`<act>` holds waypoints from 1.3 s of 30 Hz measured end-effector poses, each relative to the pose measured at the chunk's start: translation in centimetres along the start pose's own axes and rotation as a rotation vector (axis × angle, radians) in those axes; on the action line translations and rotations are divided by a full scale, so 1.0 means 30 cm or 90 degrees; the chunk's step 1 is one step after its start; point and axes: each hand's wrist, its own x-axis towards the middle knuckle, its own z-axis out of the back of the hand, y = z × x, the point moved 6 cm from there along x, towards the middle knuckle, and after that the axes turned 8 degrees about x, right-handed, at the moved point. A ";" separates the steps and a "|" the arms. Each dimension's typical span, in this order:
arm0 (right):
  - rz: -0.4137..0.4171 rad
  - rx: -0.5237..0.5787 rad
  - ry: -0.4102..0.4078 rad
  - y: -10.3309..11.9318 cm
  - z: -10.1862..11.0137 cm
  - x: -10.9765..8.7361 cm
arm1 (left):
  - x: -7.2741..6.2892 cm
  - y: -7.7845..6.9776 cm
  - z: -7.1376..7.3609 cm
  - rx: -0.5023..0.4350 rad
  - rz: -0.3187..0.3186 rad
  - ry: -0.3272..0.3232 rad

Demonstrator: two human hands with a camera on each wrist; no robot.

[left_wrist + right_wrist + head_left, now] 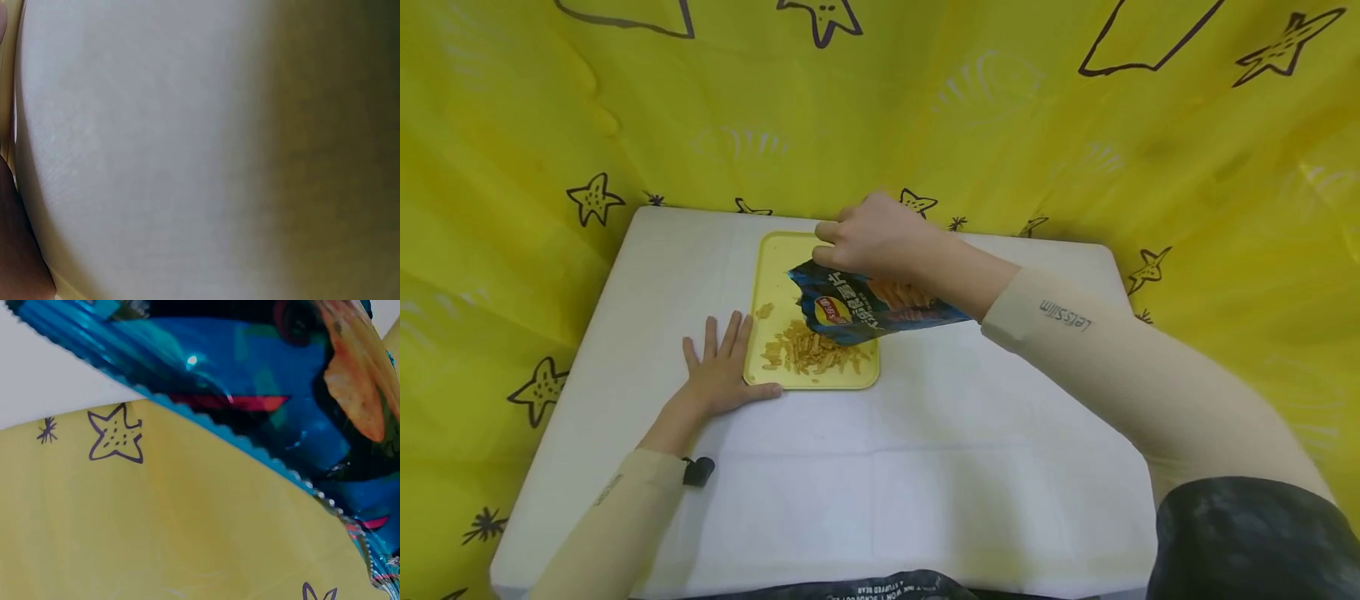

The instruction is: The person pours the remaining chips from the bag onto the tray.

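Observation:
In the head view my right hand (pixel 880 237) grips a blue chip bag (pixel 880 308) by its upper edge, tilted with one end low over the yellow tray (pixel 771 267). Beneath that end lies a heap of golden chips (pixel 808 350), and one loose chip (pixel 764 311) sits further left on the tray. My left hand (pixel 722 375) rests with spread fingers at the tray's left front corner, thumb along the front edge. The right wrist view is filled by the bag's shiny crimped side (pixel 219 369). Only a sliver of the left hand (pixel 22 250) shows in the left wrist view.
A white table (pixel 925 500) carries the tray near its back edge. Yellow curtain (pixel 985 108) with starfish drawings hangs behind and beside the table. A small dark object (pixel 699 472) is attached at my left cuff. Dark printed cloth (pixel 880 588) shows at the front edge.

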 end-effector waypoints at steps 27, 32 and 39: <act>0.003 0.010 -0.015 0.005 -0.020 0.017 | 0.002 0.005 -0.007 0.006 -0.010 -0.007; -0.004 0.007 -0.015 0.000 -0.024 0.020 | 0.005 0.012 -0.010 0.009 -0.008 -0.006; -0.022 0.033 -0.046 -0.008 -0.016 -0.006 | 0.001 0.010 -0.006 0.010 -0.007 -0.005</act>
